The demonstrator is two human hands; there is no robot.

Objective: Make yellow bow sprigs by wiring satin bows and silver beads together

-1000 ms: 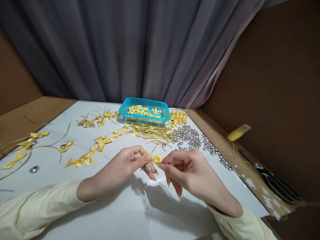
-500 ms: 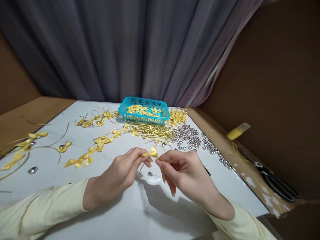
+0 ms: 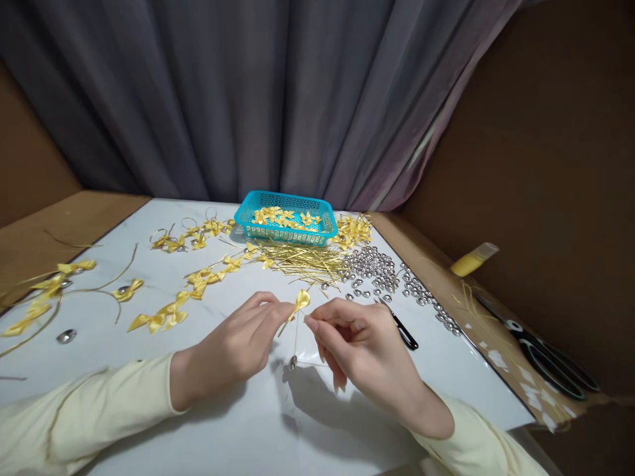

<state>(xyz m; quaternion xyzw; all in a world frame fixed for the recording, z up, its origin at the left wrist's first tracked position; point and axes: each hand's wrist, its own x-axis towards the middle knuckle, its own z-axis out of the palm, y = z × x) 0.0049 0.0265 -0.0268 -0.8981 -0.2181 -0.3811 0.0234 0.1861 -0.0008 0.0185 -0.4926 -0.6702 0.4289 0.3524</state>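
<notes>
Item: one satin bow [image 3: 302, 301], yellow, glossy, folded in soft loops, held above the middle of the white desk [image 3: 233, 436]. My left hand [image 3: 238, 340] pinches it between thumb and fingers.
Item: one silver bead [image 3: 293, 361], shiny, rounded, at the lower end of a fine thread [image 3: 296, 337] running down from the bow; whether it touches the desk I cannot tell.
My right hand [image 3: 364, 340]: thumb and forefinger pressed together just beside the bow; what lies between them is too small to tell.
Container: one blue basket [image 3: 285, 237], perforated, rectangular, at the far edge; inside, loose yellow bows [image 3: 274, 215].
Before it: gold strips [image 3: 307, 266], thin, straight, metallic, in a heap.
Toward the right edge: loose beads [image 3: 370, 264], smooth, silver, many.
Toward the left edge: tied bows [image 3: 127, 289], yellow, with gold cords and silver centres.
Partly behind my right hand: one slim black tool [image 3: 405, 332].
Beyond the right edge: black-handled scissors [image 3: 546, 360]; a yellow tube [image 3: 473, 259] with a translucent end.
</notes>
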